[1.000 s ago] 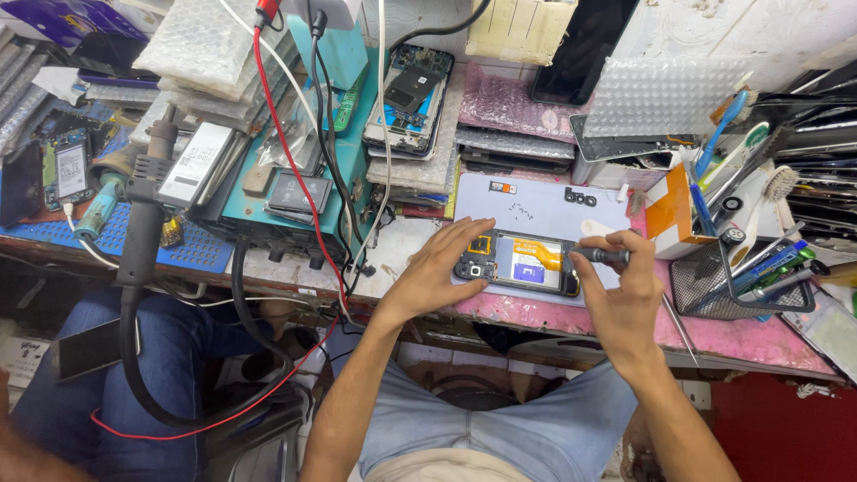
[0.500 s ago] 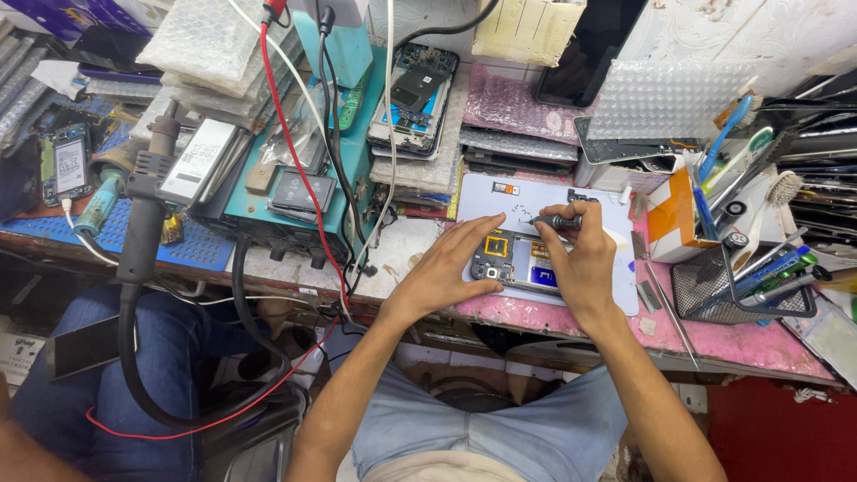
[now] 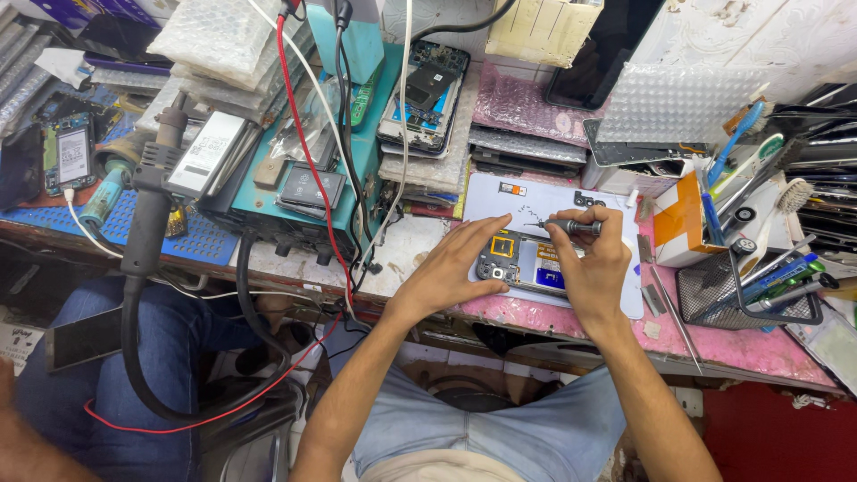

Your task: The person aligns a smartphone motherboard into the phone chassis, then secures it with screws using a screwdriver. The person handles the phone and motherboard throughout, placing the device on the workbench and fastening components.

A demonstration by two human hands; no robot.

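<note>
Opened phone (image 3: 527, 261) flat on a grey mat (image 3: 553, 201) at the front edge of the cluttered surface (image 3: 402, 254). Left hand (image 3: 460, 263) spread open, fingertips pressing the phone's left end. Right hand (image 3: 594, 263) closed around a small screwdriver (image 3: 567, 226), tip pointing left above the phone. Mesh tool basket (image 3: 745, 295) to the right.
</note>
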